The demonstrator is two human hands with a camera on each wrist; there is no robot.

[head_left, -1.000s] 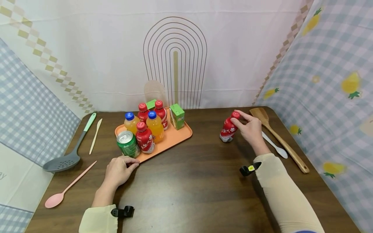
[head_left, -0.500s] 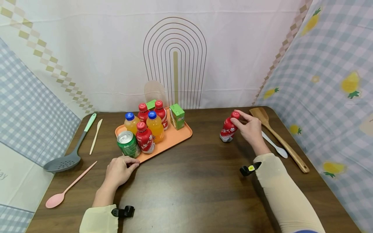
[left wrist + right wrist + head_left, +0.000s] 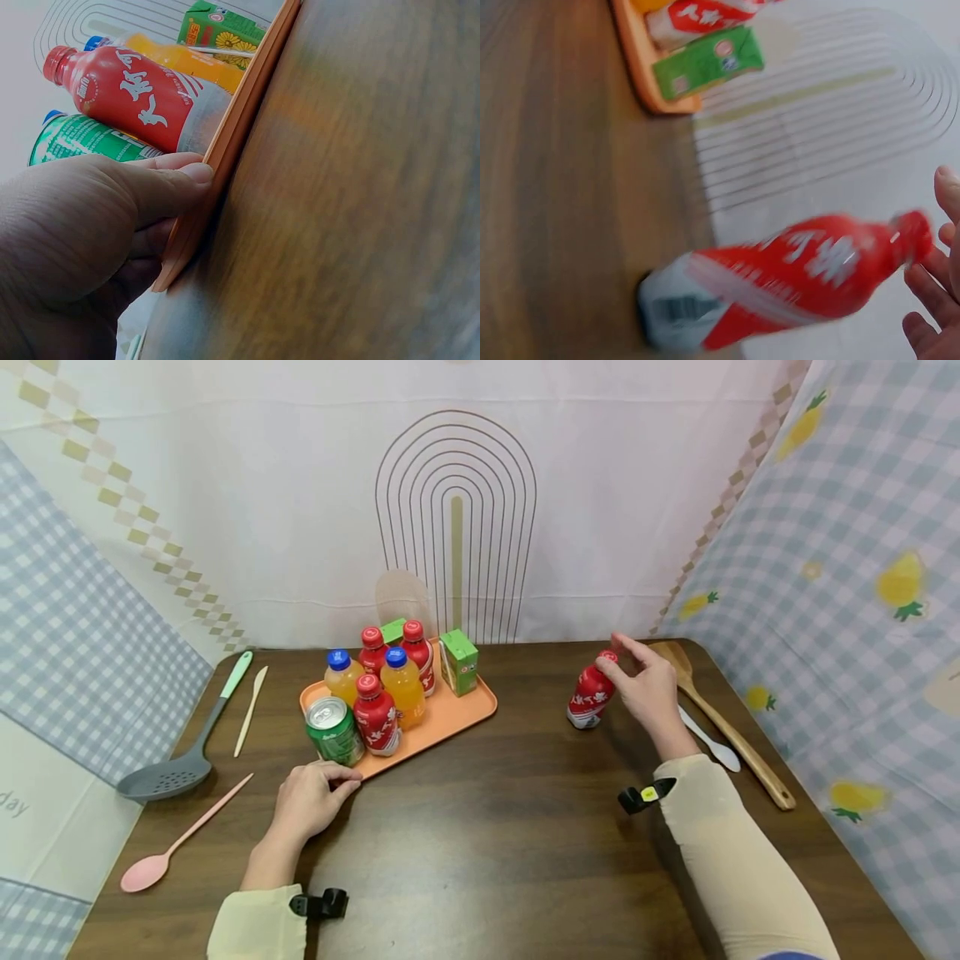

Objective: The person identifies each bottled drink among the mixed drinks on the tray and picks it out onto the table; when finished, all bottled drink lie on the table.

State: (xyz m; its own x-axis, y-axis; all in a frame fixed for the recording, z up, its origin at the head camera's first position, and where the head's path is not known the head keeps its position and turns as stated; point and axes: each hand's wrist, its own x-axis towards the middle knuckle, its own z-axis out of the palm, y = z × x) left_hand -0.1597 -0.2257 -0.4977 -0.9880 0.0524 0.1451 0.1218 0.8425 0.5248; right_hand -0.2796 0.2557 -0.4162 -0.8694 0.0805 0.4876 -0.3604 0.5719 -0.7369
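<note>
My left hand (image 3: pixel 311 797) pinches the near left corner of the orange tray (image 3: pixel 442 727) between thumb and fingers; the left wrist view shows the thumb (image 3: pixel 196 174) on its rim. On the tray stand a green can (image 3: pixel 335 737), red bottles (image 3: pixel 377 722), orange juice bottles (image 3: pixel 405 687) with blue caps, and green drink cartons (image 3: pixel 461 665). Apart on the table at the right stands another red bottle (image 3: pixel 588 697), upright. Around its cap my right hand (image 3: pixel 648 693) has its fingers spread; in the right wrist view the fingers (image 3: pixel 930 296) are loose beside the cap.
On the left lie a grey slotted turner (image 3: pixel 168 777) with a mint handle, a cream knife (image 3: pixel 251 714) and a pink spoon (image 3: pixel 146 872). A wooden spatula (image 3: pixel 720 718) and a white spoon (image 3: pixel 712 743) lie right of my right hand. Patterned cloth hangs behind the table.
My right hand has loosened its fingers from the red bottle's cap, and the bottle stays standing in place. My left hand keeps its hold on the tray's corner.
</note>
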